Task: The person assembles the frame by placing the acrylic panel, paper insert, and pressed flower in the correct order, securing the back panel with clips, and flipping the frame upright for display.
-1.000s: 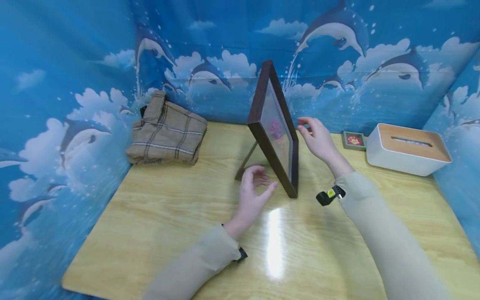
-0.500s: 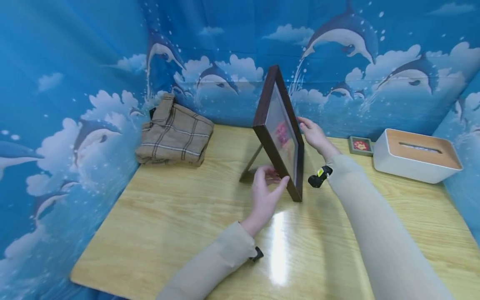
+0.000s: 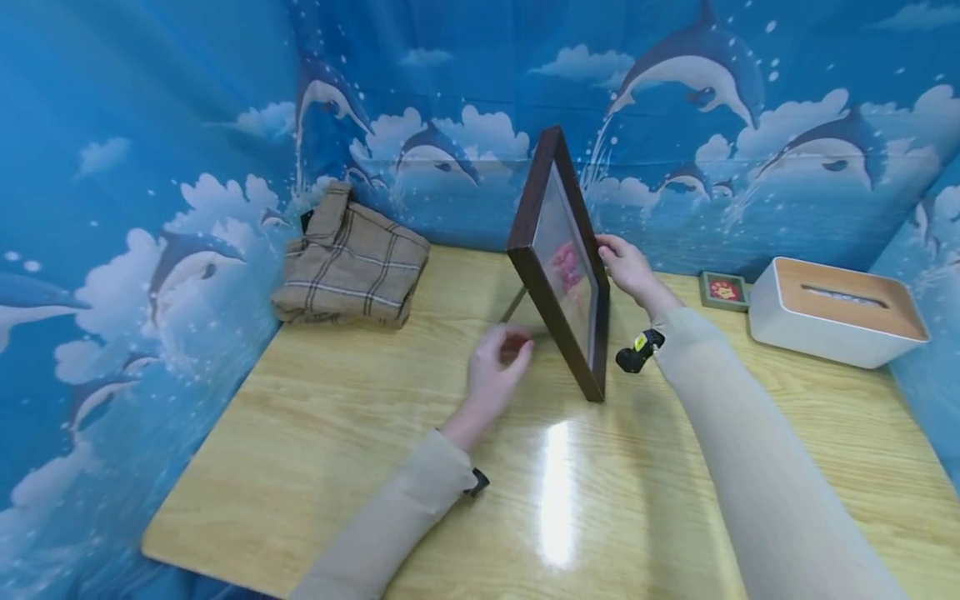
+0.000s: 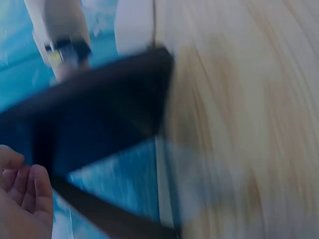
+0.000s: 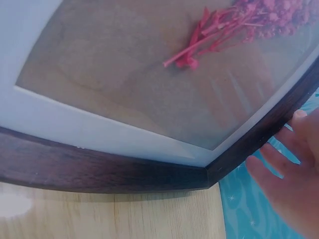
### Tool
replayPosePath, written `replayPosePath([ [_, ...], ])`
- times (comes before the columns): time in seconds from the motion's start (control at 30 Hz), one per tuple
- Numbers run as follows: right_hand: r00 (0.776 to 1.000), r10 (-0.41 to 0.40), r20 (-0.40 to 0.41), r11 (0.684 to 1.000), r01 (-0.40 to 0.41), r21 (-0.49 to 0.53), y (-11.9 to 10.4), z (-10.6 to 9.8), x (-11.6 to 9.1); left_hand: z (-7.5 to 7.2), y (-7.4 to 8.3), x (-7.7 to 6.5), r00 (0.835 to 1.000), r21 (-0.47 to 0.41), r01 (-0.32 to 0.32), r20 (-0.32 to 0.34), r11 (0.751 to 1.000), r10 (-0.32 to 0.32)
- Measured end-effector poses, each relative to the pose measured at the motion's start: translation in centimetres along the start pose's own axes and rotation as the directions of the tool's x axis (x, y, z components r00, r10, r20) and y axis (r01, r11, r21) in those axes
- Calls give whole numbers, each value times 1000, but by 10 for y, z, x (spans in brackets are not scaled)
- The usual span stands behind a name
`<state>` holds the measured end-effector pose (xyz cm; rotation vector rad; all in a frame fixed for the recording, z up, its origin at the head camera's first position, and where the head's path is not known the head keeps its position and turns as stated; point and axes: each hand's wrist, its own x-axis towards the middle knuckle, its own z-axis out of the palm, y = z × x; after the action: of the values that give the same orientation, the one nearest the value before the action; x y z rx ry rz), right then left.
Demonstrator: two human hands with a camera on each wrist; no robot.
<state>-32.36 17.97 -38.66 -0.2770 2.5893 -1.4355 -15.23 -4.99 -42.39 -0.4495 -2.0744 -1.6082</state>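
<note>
A dark brown picture frame (image 3: 557, 300) with pink dried flowers (image 5: 239, 29) under its glass stands tilted back on the table, turned sideways in the head view. Behind it a slim support leg (image 4: 102, 208) slants down to the wood. My left hand (image 3: 495, 375) is behind the frame close to this leg, thumb and fingers loosely curved, and in the head view it covers the leg's lower end. At the frame's far upright edge, my right hand (image 3: 628, 268) grips the border, thumb tip (image 5: 299, 114) on the wood and fingers along the outer side.
Folded plaid cloth (image 3: 352, 267) lies at the back left. A small box with a red design (image 3: 723, 291) and a white tissue box with a wooden lid (image 3: 832, 321) stand at the back right. Dolphin-print curtains (image 3: 450, 75) border the table (image 3: 315, 467).
My right hand has come in to the frame's far edge and taken hold. My left hand went toward the near edge, then drew back left to the support leg.
</note>
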Motion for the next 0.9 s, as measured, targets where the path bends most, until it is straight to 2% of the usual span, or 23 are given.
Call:
replayPosePath([
  [0.07,1000,2,8,1000,-2,15,-1,1,0,-12,-9,4,999,60,38,-15,998,-37],
  [0.13,1000,0,10,1000,-1,25,-1,1,1,-24,-18,8,993,105,113,-30,988,-110],
  [0.2,1000,-6,7,999,6,34,0,1,1,-34,-27,13,980,141,198,-20,970,-197],
  [0.27,1000,-13,-1,1000,13,29,0,1,2,-41,-34,16,966,189,249,17,950,-257],
  [0.33,1000,-20,-14,1000,20,18,1,1,2,-45,-40,18,957,257,254,74,932,-281],
  [0.43,999,-28,-38,999,29,26,2,2,3,-46,-49,18,952,328,207,147,922,-267],
  [0.5,998,-22,-58,998,25,59,4,4,4,-45,-53,18,950,350,189,173,917,-262],
  [0.6,996,-14,-84,994,23,108,6,6,7,-45,-55,18,944,358,207,171,911,-281],
  [0.67,994,-17,-104,994,28,106,6,8,9,-46,-55,18,943,365,215,165,906,-290],
  [0.9,977,-50,-206,998,41,-48,8,7,18,-54,-59,20,954,383,206,128,901,-273],
])
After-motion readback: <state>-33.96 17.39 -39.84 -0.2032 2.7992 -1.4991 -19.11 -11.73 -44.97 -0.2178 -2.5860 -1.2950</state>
